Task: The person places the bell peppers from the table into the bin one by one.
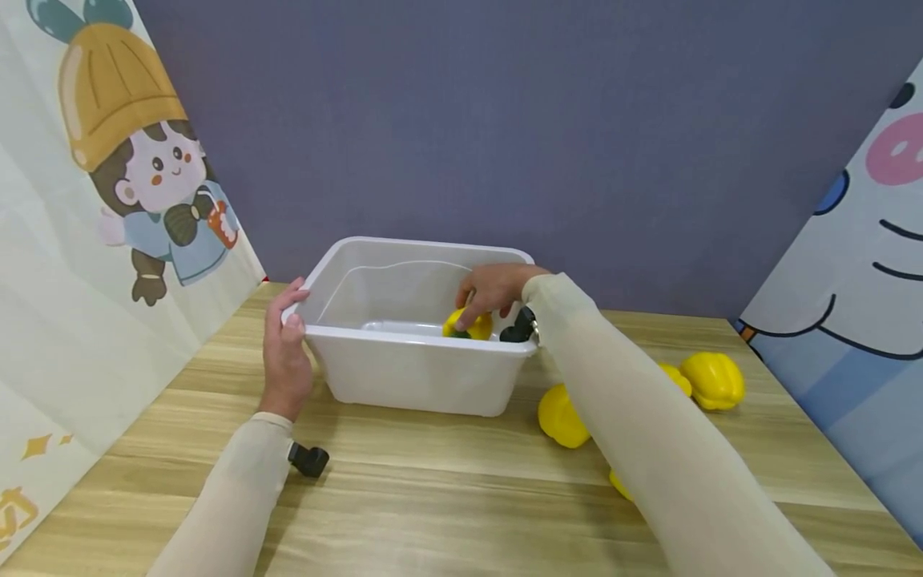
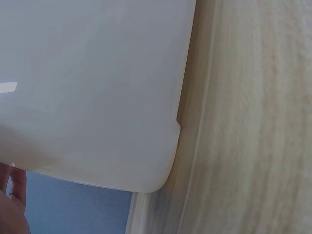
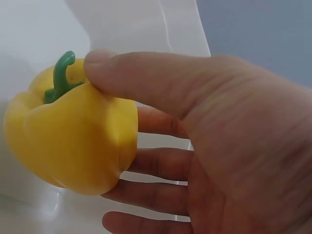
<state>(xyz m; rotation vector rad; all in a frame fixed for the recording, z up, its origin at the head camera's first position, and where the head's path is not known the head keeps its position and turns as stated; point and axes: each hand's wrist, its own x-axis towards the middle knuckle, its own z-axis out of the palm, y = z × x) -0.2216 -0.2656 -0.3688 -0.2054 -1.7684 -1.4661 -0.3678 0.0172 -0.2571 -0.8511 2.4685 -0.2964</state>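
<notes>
A white plastic bin (image 1: 418, 373) stands on the wooden table near the back wall. My left hand (image 1: 284, 357) grips its left rim, thumb near the front corner; in the left wrist view the bin's side wall (image 2: 92, 97) fills much of the picture. Inside the bin, toward its right end, my right hand (image 1: 497, 287) holds a yellow bell pepper (image 3: 73, 136) with a green stem. The right wrist view has the thumb on the pepper's top beside the stem and the fingers along its side and below.
More yellow bell peppers lie on the table right of the bin: one close to it (image 1: 561, 418), one farther right (image 1: 712, 381), and others partly hidden behind my right forearm. A grey-blue wall (image 1: 461, 120) rises behind, with printed cloths on both sides.
</notes>
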